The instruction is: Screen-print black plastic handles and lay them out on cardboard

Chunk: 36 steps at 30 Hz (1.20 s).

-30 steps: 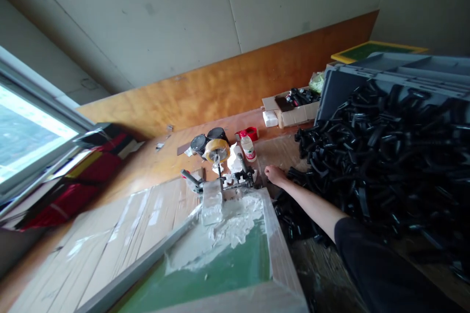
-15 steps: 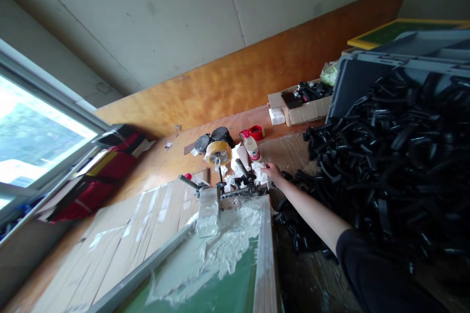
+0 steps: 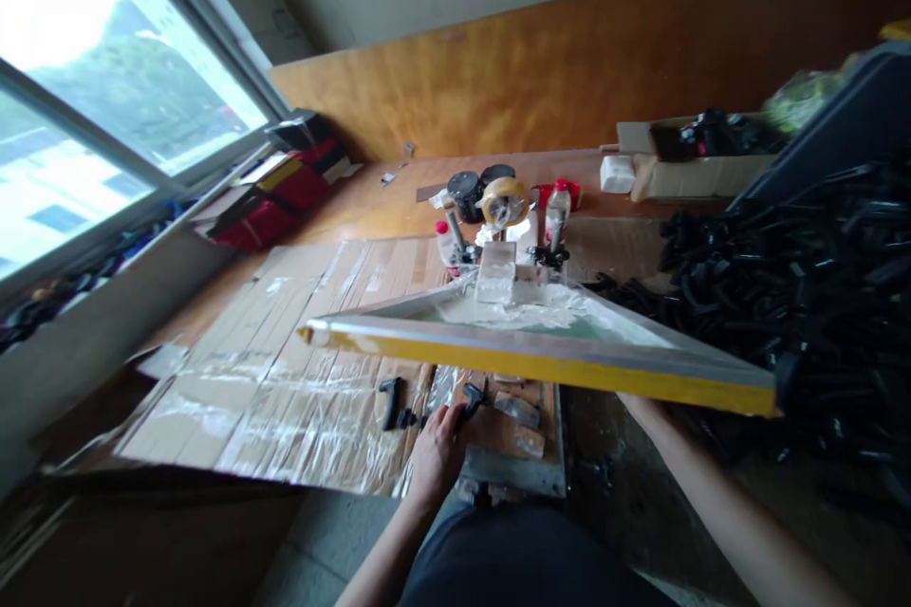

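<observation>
Low in the middle, my left hand [image 3: 436, 451] is closed at a small black plastic handle-shaped part [image 3: 473, 396] on the wooden base [image 3: 498, 441]. A similar black part [image 3: 390, 403] lies just to the left on the cardboard. Above tilts a screen-printing frame [image 3: 541, 366] with a yellow front edge and white paste on its green mesh. A metal block [image 3: 496, 271] sits at its far end between clamps. My right hand [image 3: 636, 406] reaches beneath the frame's right part; its fingers are hidden behind the yellow edge.
Flattened cardboard [image 3: 299, 341] covers the bench at left. Behind the frame stand a tape roll [image 3: 505, 203], dark cans [image 3: 464, 195] and a red-capped bottle [image 3: 557, 211]. A large heap of black parts [image 3: 840, 303] lies at right. Red boxes [image 3: 256, 220] line the window side.
My right hand has left the white tissue by the bottle and is now under the frame. The frame appears raised at its near end. My left hand has come into view.
</observation>
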Each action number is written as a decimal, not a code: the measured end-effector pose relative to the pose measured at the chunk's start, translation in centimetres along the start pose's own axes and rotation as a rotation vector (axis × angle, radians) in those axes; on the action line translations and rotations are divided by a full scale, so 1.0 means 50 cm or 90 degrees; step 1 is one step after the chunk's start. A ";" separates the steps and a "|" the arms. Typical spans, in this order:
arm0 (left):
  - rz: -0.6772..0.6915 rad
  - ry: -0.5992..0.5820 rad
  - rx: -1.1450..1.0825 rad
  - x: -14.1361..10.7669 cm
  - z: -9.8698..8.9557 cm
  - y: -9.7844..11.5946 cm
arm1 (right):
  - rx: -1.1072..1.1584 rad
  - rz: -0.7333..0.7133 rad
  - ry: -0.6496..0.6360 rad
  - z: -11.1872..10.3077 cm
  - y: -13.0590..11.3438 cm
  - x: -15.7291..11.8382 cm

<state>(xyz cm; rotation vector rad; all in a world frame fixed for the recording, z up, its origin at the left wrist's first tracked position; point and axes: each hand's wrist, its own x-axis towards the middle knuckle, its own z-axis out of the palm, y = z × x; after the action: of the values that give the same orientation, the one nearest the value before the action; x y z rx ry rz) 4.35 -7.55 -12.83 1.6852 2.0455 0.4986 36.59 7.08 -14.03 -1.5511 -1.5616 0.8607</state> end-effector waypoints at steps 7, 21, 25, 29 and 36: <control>0.095 -0.014 0.114 -0.023 0.004 -0.047 | -0.096 -0.274 -0.199 0.222 -0.160 -0.129; 0.133 -0.024 0.059 -0.016 -0.002 -0.046 | -0.274 -0.482 -0.378 0.289 -0.153 -0.192; 0.139 -0.015 0.051 -0.016 0.000 -0.049 | -0.271 -0.452 -0.383 0.304 -0.166 -0.184; 0.138 -0.013 0.058 -0.017 0.005 -0.053 | -0.258 -0.475 -0.390 0.288 -0.159 -0.187; 0.147 0.001 0.077 -0.017 0.004 -0.053 | -0.316 -0.458 -0.348 0.290 -0.149 -0.167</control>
<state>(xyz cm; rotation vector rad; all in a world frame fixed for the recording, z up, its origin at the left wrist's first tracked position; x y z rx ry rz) 2.43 -8.91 -14.31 2.0077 1.9264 0.4579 20.10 -0.80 -15.04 -0.9238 -2.6547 0.5094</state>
